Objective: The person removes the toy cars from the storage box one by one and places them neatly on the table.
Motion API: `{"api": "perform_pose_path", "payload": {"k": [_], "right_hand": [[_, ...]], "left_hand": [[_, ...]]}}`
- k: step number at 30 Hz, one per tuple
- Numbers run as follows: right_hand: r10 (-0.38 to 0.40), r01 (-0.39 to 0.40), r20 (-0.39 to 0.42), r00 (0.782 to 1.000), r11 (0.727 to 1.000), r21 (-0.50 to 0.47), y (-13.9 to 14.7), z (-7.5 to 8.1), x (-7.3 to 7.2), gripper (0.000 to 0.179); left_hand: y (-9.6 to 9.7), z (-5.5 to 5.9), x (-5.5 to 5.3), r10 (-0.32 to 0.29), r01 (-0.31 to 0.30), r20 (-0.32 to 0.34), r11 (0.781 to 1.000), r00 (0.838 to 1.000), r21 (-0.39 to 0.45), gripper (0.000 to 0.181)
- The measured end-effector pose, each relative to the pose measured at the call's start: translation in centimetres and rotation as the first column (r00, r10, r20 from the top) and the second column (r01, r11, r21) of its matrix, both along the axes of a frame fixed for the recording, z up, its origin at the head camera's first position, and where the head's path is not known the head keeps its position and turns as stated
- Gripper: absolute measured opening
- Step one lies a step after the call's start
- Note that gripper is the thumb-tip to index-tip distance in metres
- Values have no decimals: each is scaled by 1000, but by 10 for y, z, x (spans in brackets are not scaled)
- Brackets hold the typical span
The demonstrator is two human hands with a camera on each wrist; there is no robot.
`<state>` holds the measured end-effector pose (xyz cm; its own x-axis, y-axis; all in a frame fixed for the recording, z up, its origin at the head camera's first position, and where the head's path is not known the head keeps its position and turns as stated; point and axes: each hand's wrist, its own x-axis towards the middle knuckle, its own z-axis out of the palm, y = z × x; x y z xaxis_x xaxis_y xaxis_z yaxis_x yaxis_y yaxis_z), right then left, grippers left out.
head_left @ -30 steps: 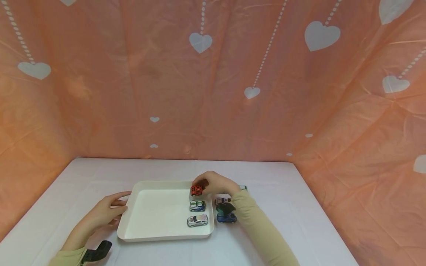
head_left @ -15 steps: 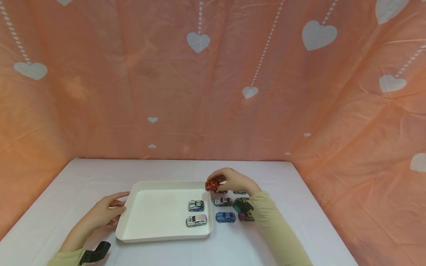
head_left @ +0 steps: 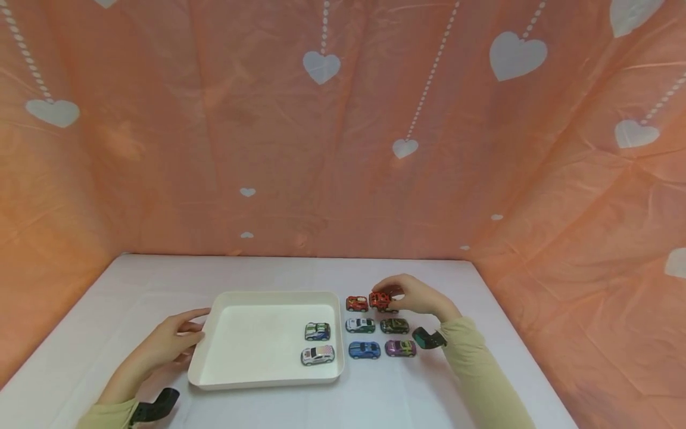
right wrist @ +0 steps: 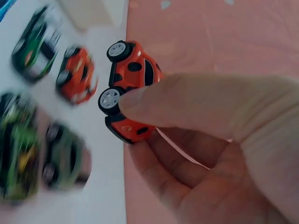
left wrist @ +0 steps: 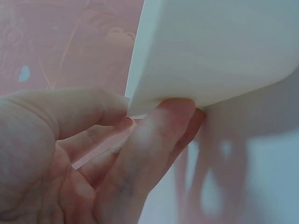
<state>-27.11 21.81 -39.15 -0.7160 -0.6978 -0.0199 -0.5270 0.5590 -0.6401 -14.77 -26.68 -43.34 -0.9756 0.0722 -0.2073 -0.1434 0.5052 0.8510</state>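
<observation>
Between the thumb and fingers of my right hand [head_left: 415, 296] is a red toy car with black spots [right wrist: 133, 72]. It is held over the right-hand column of toy cars, covering most of a greenish car [right wrist: 65, 156] in the head view. Left of it stands another red toy car [head_left: 356, 304]. My left hand [head_left: 174, 339] holds the left edge of a white tray [head_left: 246, 384]; the left wrist view has its thumb and fingers at the tray's rim. Inside the tray, at its right side, are a green-and-blue toy car [head_left: 318, 331] and a silver toy car [head_left: 318, 355].
Right of the tray stand a white-and-green car [head_left: 360, 325], a dark green car [head_left: 395, 326], a blue car [head_left: 364, 350] and a purple car [head_left: 400, 348]. A white-covered table [head_left: 284, 408] lies under everything, with orange heart-printed sheeting [head_left: 268, 149] behind and beside it.
My right hand has lifted the spotted red car from the tray and carried it right, past the rim, over the cars on the table. My left hand has stayed at the tray's edge.
</observation>
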Motion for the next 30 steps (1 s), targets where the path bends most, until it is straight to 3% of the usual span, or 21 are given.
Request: {"api": "perform_pose_path", "payload": {"k": [8, 15, 30], "right_hand": [[-60, 60, 22, 998, 998, 13, 40, -6, 2, 39], [-95, 96, -20, 995, 993, 64, 65, -18, 0, 39], [-205, 203, 28, 978, 977, 63, 85, -31, -10, 42]], "left_hand": [[0, 0, -2, -5, 5, -5, 1000, 1000, 0, 57], [-1, -3, -2, -28, 27, -41, 999, 999, -29, 57], [0, -3, -1, -14, 14, -27, 1000, 1000, -1, 57]]}}
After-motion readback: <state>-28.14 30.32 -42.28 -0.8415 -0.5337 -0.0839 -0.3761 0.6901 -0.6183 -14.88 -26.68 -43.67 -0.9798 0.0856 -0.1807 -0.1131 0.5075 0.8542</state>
